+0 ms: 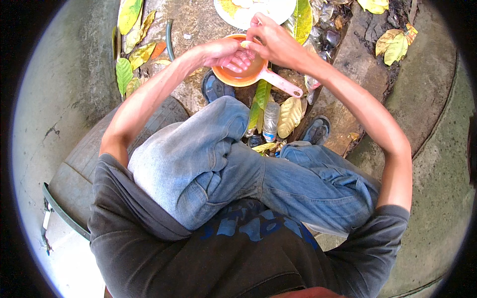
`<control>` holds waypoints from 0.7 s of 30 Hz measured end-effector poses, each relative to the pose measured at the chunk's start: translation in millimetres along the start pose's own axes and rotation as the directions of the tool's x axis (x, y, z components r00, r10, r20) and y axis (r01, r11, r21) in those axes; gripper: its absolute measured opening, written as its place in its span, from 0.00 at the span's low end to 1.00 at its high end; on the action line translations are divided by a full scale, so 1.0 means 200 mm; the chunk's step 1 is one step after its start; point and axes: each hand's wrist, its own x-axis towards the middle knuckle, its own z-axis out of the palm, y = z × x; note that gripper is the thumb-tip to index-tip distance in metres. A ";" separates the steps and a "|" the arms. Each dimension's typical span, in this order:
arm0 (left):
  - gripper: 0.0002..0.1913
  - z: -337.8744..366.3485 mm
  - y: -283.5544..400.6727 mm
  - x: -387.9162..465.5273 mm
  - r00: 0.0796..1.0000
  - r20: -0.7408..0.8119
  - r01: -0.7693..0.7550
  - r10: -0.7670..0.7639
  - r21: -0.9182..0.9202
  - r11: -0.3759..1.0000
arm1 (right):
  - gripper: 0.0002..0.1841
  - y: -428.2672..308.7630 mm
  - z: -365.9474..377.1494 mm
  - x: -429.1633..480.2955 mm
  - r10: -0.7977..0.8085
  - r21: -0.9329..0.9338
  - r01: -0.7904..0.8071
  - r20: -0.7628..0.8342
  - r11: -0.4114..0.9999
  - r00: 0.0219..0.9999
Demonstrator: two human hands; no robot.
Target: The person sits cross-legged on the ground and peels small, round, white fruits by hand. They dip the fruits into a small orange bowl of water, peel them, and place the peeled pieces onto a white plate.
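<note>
An orange plastic water dipper (238, 80) with a pale pink handle sits at the top centre, with cloudy liquid in it. My left hand (231, 56) is over its bowl, palm turned up and wet-looking fingers spread and slightly curled. Close against it is my right hand (274, 41), fingers bent. A small pale yellow piece (245, 44) shows at my right thumb tip, where both hands meet; what it is cannot be told. Just beyond the dipper lies a white plate (277, 15) bearing yellowish bits, cut off by the picture's top edge.
Fallen leaves (141, 55) and a short green hose piece (170, 39) lie on the left. Below the dipper, a clear plastic bottle (271, 121) lies among leaves and litter between my shoes (316, 130). A grey barrel-like container (80, 167) stands at my left; concrete slabs (359, 67) run along the right.
</note>
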 end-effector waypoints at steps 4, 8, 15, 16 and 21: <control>0.21 0.02 -0.10 0.08 0.998 -0.047 -0.061 0.047 -0.351 0.934 | 0.11 0.02 0.10 -0.07 -0.160 -0.238 0.148 -0.029 0.960 0.987; 0.15 0.02 -0.15 0.10 0.999 -0.020 -0.033 0.027 -0.449 0.893 | 0.11 0.04 0.18 -0.12 -0.217 -0.370 0.198 -0.011 0.908 0.976; 0.16 0.10 -0.17 0.11 0.973 -0.216 -0.175 0.085 -0.440 0.881 | 0.09 0.05 0.20 -0.12 -0.116 -0.424 0.121 0.039 0.898 0.992; 0.17 0.13 -0.16 0.10 0.967 -0.243 -0.179 0.079 -0.424 0.888 | 0.09 0.06 0.20 -0.13 -0.094 -0.433 0.108 0.056 0.895 0.994; 0.15 0.11 -0.21 0.13 0.923 -0.351 -0.274 0.158 -0.309 0.911 | 0.09 0.05 0.20 -0.12 -0.050 -0.467 0.092 0.102 0.880 0.993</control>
